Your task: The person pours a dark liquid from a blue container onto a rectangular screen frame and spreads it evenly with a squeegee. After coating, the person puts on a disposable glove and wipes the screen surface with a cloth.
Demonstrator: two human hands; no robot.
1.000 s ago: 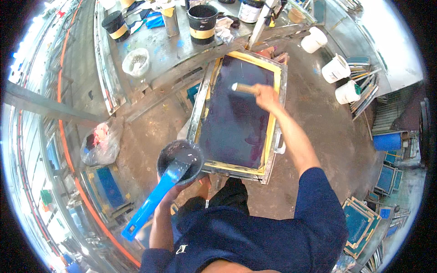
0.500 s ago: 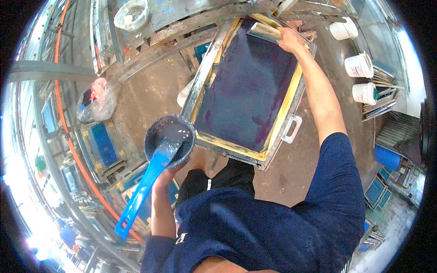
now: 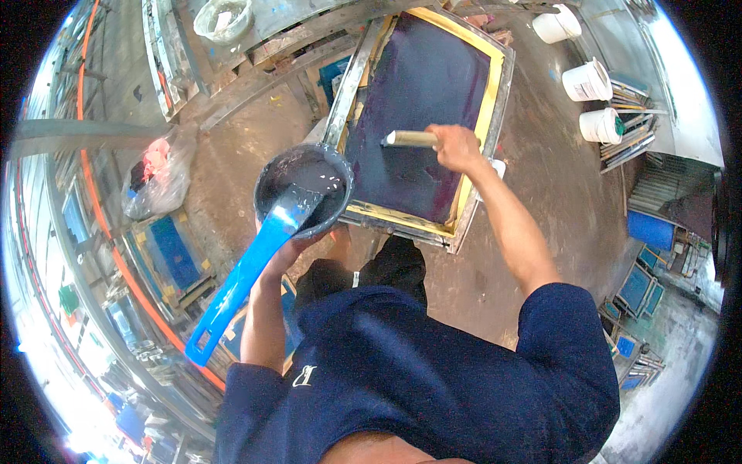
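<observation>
My left hand grips a dark bucket from below, partly hidden by it; inside are dark grey paste and a blue plastic scraper, its long handle resting over the rim. My right hand is closed on a pale squeegee-like tool, held across a dark purple-black screen. Yellow tape borders the screen, set in a worn metal frame. The bucket's rim overlaps the screen's near-left corner in this view.
A tub sits on a bench at the top. White buckets and stacked frames line the right. On the left are a plastic bag with pink material, an orange hose and leaning screens.
My right hand went to the screen's far end half a second ago and is now back near its middle, closer to me. The bucket appears higher and further right. The view has shifted.
</observation>
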